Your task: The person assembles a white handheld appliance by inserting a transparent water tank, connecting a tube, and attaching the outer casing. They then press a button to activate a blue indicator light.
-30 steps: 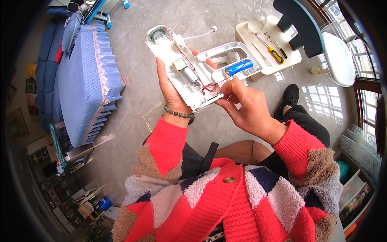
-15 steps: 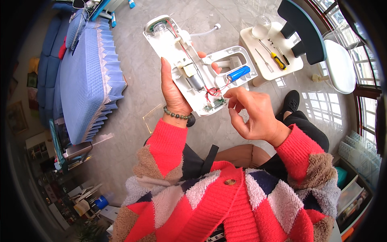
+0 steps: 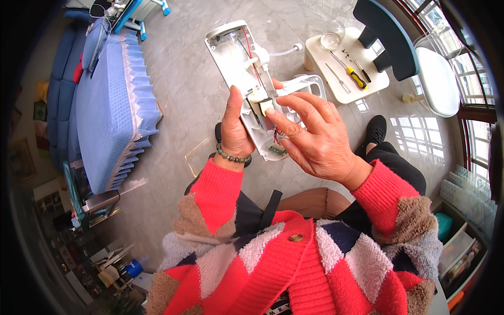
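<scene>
My left hand (image 3: 235, 128) grips an opened white plastic housing (image 3: 227, 62) from its left side, thumb along the edge and fingertips showing on the far side. Inside lie a red wire, a motor partly covered by my fingers, and a small green circuit board (image 3: 277, 151) at the lower end. A cream foam pad (image 3: 266, 106) with a dark edge sits on the motor. The index fingertip of my right hand (image 3: 320, 134) touches this pad, its other fingers spread over the housing. A short pale tube (image 3: 286, 51) sticks out to the right. The battery is hidden.
Right of the housing, a cream stool seat (image 3: 344, 94) carries a yellow-and-black screwdriver (image 3: 356, 77), slimmer tools, small dark screws and a clear round container (image 3: 331, 41). A dark-backed chair (image 3: 391, 37) stands behind. At left is a bed with a blue cover (image 3: 105, 110).
My right hand has moved left and up from the wires to the foam pad, its fingers stretching out. The housing has shifted slightly right, and the blue battery is now covered.
</scene>
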`<action>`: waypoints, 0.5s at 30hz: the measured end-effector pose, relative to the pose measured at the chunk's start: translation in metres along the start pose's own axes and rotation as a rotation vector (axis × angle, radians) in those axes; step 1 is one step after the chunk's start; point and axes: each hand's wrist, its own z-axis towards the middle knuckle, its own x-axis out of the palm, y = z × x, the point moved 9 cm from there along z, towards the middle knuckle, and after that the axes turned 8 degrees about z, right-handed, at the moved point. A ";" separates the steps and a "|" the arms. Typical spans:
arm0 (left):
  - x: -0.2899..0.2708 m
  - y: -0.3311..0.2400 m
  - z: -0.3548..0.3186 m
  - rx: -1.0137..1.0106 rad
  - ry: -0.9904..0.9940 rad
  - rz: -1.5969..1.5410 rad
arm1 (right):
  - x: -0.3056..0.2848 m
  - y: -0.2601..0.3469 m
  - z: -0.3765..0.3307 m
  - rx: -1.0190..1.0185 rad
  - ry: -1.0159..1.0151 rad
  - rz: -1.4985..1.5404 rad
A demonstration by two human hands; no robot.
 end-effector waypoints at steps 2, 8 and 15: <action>0.001 0.001 -0.001 -0.004 0.013 0.002 | 0.001 -0.001 -0.001 0.004 0.003 -0.006; 0.000 -0.003 -0.003 0.044 0.026 0.056 | 0.000 -0.003 -0.002 0.005 -0.013 -0.022; -0.006 -0.005 -0.002 0.029 -0.010 0.215 | -0.002 -0.008 -0.001 0.018 -0.055 -0.005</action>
